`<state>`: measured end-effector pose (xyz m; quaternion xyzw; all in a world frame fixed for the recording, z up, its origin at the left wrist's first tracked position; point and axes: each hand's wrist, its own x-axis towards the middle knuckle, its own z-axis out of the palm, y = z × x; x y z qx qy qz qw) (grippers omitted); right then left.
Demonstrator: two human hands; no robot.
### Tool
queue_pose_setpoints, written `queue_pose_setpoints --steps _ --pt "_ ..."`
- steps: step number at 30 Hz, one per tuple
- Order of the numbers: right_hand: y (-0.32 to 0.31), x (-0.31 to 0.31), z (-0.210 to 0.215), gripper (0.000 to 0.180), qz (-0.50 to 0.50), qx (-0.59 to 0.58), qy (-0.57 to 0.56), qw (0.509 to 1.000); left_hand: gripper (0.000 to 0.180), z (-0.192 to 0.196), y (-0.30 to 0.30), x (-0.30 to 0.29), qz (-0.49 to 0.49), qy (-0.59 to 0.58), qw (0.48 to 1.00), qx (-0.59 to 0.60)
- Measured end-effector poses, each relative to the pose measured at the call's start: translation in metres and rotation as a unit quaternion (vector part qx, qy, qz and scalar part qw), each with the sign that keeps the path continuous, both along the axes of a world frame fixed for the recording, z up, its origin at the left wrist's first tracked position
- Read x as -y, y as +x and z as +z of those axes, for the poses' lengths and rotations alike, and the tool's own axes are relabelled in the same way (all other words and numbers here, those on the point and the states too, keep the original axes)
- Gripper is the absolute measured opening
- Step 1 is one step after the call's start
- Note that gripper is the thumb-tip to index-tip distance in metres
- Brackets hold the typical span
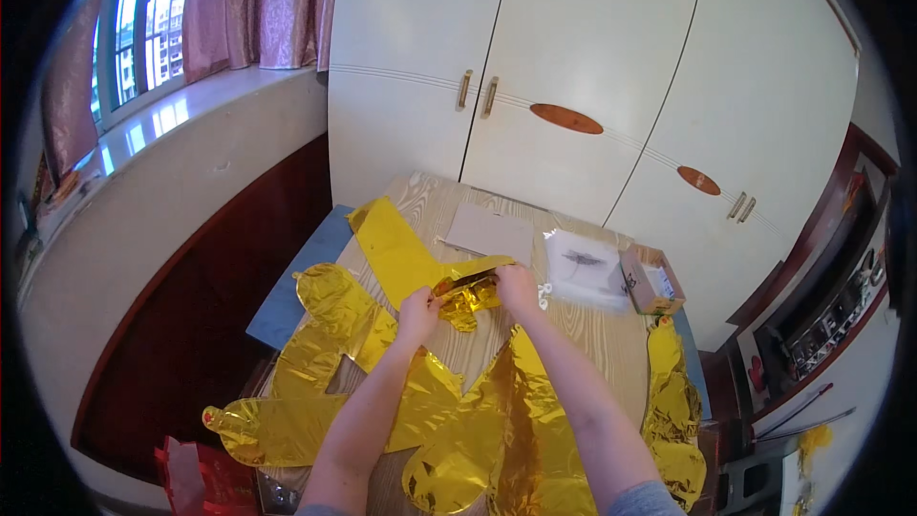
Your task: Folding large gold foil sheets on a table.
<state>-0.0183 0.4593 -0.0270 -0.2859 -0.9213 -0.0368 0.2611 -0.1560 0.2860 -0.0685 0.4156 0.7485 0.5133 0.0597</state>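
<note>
A flat gold foil balloon (470,300) is pinched between my two hands over the middle of the table. My left hand (417,316) has its fingers closed on the near left edge, and my right hand (517,290) grips the right side. The foil between them is crumpled, with a dark fold along its top. A smooth gold length (392,248) stretches away to the far left; whether it belongs to the same piece I cannot tell. More deflated gold foil (449,411) spreads under my forearms and toward the left. Another crinkled gold foil balloon (674,411) hangs at the table's right edge.
On the wood-grain table (420,193) lie a pale flat board (489,229) and a clear plastic bag (585,269). An open cardboard box (654,285) stands at the right. White wardrobe doors (583,48) rise behind. A red bag (205,478) sits low at the left.
</note>
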Motion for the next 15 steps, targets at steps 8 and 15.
queue_pose_setpoints --steps 8,15 --pt "0.001 0.021 0.023 0.015 -0.020 -0.037 0.007 0.999 0.019 0.002 0.004 0.002 -0.040 0.030 0.999 -0.016" --pt "0.005 0.034 0.030 0.019 -0.020 -0.104 0.115 0.988 0.016 0.002 0.007 -0.001 0.009 0.013 0.998 -0.054"
